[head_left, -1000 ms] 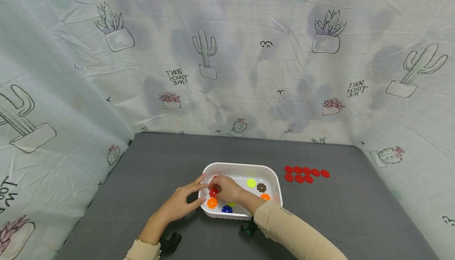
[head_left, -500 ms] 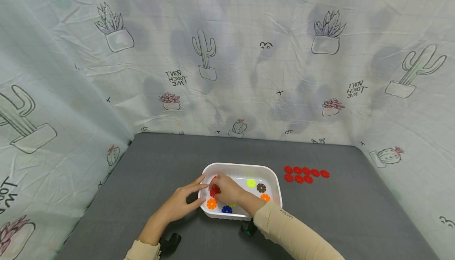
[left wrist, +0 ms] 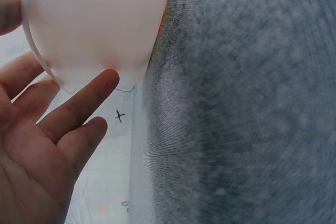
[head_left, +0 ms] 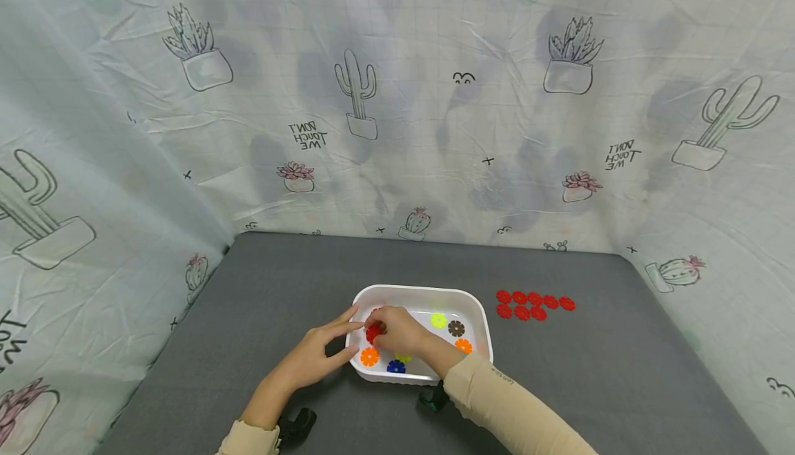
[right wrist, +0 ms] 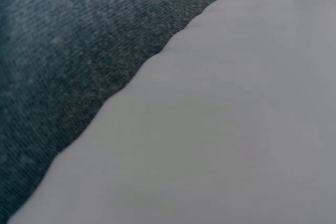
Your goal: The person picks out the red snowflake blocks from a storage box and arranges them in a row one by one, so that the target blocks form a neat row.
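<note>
Landmark: white rounded plastic tub (head_left: 481, 324) on the grey felt-like table mat (head_left: 261, 303).
Left hand (head_left: 313, 355): outside the tub's left wall; fingers straight and slightly spread, tips touching the wall and rim, steadying it. Same seen from the left wrist, fingers (left wrist: 79, 106) against the white wall.
Right hand (head_left: 400, 331): inside the tub, left half; fingertips clamped on a red flower-shaped plastic disc (head_left: 373, 333).
Change: red disc lifted slightly off the tub floor and away from the orange flower-shaped disc (head_left: 369, 356) compared with a second ago; left hand unmoved. Reads as a pick-up just completed.
Inside tub, further along: blue disc (head_left: 395, 366), second orange disc (head_left: 462, 345), brown disc (head_left: 456, 328), yellow-green disc (head_left: 438, 320).
Right of tub, apart: cluster of red flower-shaped discs (head_left: 534, 305).
Behind tub: cactus-print cloth backdrop (head_left: 435, 96).
</note>
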Demonstrator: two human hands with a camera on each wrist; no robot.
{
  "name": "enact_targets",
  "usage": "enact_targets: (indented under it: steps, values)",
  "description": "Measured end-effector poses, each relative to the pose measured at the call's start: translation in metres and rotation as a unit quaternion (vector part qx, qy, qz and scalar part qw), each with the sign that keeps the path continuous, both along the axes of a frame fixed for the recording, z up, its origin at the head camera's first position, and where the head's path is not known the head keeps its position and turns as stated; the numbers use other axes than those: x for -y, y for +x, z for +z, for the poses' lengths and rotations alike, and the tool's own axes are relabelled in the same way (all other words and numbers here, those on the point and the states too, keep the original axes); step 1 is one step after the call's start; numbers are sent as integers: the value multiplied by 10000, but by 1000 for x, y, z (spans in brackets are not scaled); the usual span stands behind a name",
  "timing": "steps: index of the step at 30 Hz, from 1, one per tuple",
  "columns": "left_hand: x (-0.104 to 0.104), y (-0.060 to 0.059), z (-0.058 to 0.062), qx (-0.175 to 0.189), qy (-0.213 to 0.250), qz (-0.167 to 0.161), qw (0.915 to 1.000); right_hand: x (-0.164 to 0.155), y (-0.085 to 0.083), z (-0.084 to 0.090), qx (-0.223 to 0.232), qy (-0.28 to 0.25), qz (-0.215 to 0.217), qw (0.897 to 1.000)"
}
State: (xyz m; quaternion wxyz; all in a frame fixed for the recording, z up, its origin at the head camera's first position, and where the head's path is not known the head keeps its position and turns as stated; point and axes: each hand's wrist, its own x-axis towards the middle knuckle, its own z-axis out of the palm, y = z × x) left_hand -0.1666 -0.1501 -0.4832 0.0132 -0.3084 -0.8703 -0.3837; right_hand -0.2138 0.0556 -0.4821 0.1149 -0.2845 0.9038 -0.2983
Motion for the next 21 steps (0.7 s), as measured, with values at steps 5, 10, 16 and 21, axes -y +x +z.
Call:
enact_targets:
  steps: [5,10,16,21]
  values:
    - [0,1,1,-35,-24,-11,10000,0,1,6,294,-225,-323,9988]
    - [1,1,-1,-21,-27,-6,10000,-2,1,10,541,-516,-629,9952]
    - [0,0,-4,-41,-41,-4,10000,-7,-1,16,435,-969,-902,9903]
    - [0,-1,-7,-33,-27,-19,10000,-11,1,21,422,-1349,-1072,9841]
